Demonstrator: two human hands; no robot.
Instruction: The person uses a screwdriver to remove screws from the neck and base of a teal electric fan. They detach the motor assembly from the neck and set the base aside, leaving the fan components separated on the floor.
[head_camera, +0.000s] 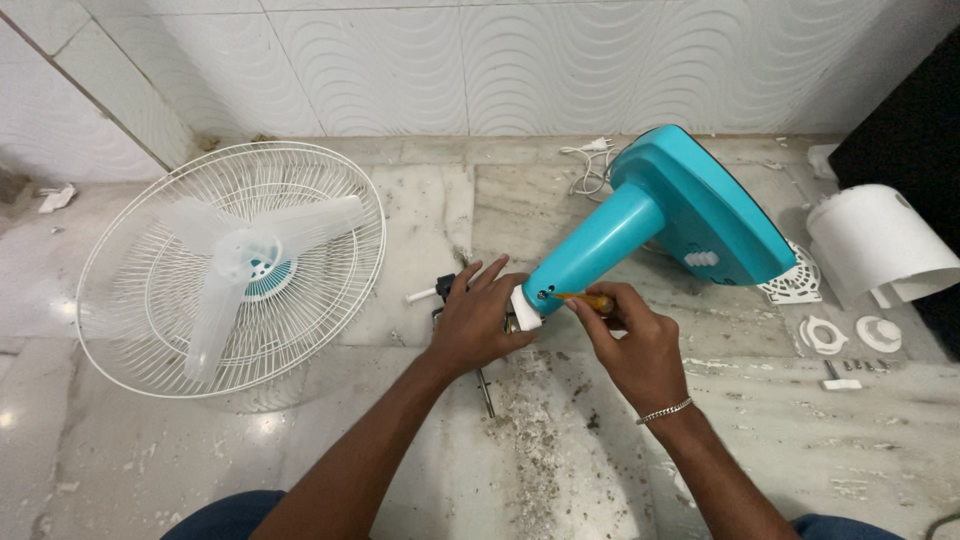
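A turquoise fan stand (660, 215) lies tilted on the marble floor, its neck pointing toward me. My left hand (478, 322) grips the fan's motor part at the neck's white end (525, 310); a white shaft (420, 295) sticks out to the left. My right hand (625, 340), with a silver bracelet on the wrist, holds a screwdriver with a yellow-orange handle (592, 299). Its tip meets the neck near a small screw hole.
A white fan grille with a translucent three-blade rotor (235, 265) lies at left. A white motor cover (880, 240), white round caps (825, 335), small screws and a white plug cord (585, 160) lie at right and back. Dirt is scattered on the floor by my knees.
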